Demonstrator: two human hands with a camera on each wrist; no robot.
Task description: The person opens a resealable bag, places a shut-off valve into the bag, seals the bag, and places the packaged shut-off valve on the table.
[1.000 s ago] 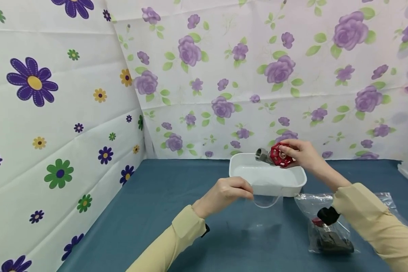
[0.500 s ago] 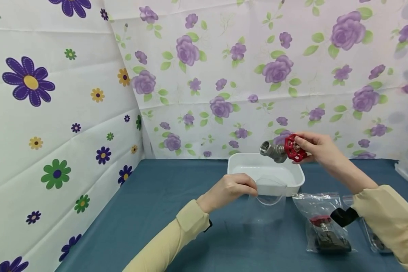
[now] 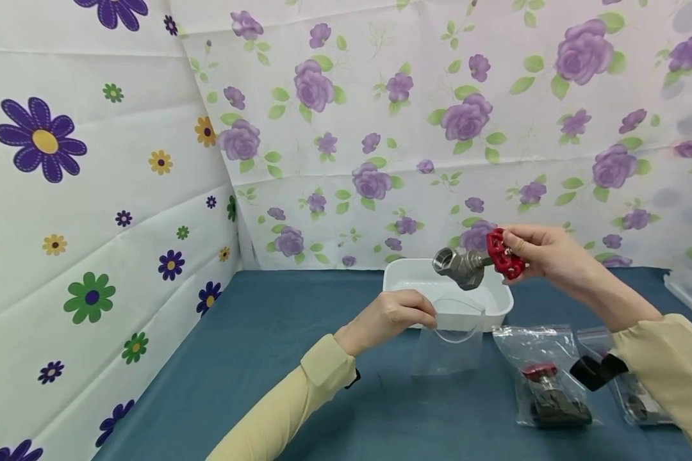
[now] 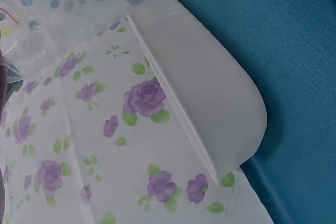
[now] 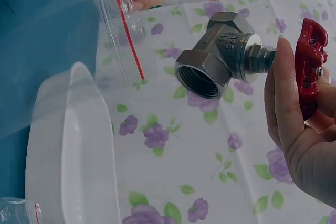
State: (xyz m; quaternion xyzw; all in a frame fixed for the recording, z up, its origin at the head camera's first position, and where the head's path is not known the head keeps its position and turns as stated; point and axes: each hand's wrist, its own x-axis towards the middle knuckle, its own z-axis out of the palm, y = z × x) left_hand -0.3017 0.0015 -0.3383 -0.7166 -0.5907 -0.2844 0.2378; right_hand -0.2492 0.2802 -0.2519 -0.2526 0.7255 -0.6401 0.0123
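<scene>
My left hand (image 3: 389, 317) pinches the edge of a clear zip bag (image 3: 451, 358), which hangs below with its mouth spread into a loop. My right hand (image 3: 553, 256) grips the red handwheel (image 3: 504, 256) of a steel gate valve (image 3: 464, 267), thumb and fingers around the wheel. The valve is up in the air behind and above the bag's mouth, its body pointing left. The right wrist view shows its threaded port (image 5: 200, 81) and, apart from it, the bag's red seal line (image 5: 129, 35).
A white plastic tub (image 3: 502, 312) stands behind the bag, against the flowered cloth backdrop. To the right on the blue tablecloth, a zip bag (image 3: 521, 346) holds another red-wheeled valve. Beside it lies a second bag (image 3: 640, 416) with metal parts, partly behind the right sleeve.
My right hand has moved right and turned the valve, so its steel body shows more fully beside the wheel. My left hand has kept its pinch on the bag, shifting only slightly.
</scene>
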